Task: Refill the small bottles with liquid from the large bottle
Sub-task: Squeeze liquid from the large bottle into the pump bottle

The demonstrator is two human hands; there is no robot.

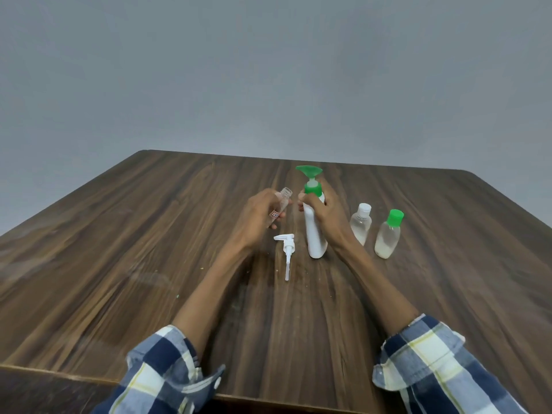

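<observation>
Dark wood-grain surface [149, 249], grey wall behind. Large white bottle [315, 234] stands upright at centre, green pump head on top; right hand [324, 212] curled round its upper body. Just right of it, two capped small bottles stand side by side: white-capped bottle [361, 224], green-capped bottle [388, 237]. Left hand [260, 218] grips an uncapped clear small bottle [283, 200], tilted, off the surface. Loose white pump [287, 253] lies near the large bottle's base.

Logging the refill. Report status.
Left hand holds open vial. Right hand grips big bottle, upright on table. Loose pump lies nearby.
</observation>
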